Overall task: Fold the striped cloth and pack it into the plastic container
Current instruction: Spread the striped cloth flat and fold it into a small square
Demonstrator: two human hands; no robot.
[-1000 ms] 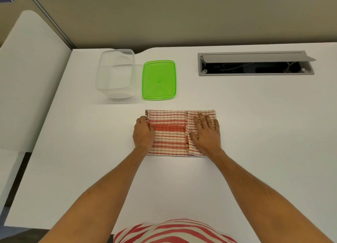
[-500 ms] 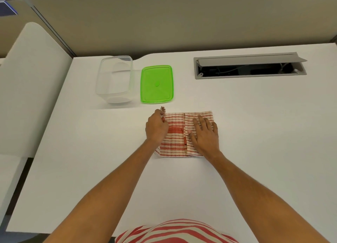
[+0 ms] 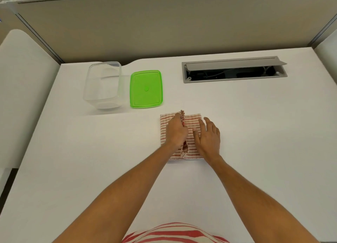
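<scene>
The red-and-white striped cloth (image 3: 191, 120) lies folded into a narrow block on the white desk. My left hand (image 3: 176, 131) pinches its left flap, which stands raised over the middle of the block. My right hand (image 3: 207, 138) rests at the cloth's right edge with fingers spread and slightly lifted. The clear plastic container (image 3: 103, 85) stands empty at the far left, well apart from the cloth. Its green lid (image 3: 145, 89) lies flat just to the right of it.
An open grey cable hatch (image 3: 234, 69) is set into the desk at the far right. A beige partition wall (image 3: 164, 23) runs along the back edge. A white side panel (image 3: 23, 89) borders the desk's left side.
My left hand has carried the cloth's left flap rightward over the middle, so the cloth is narrower. My right hand shifted right and raised its fingers off the cloth.
</scene>
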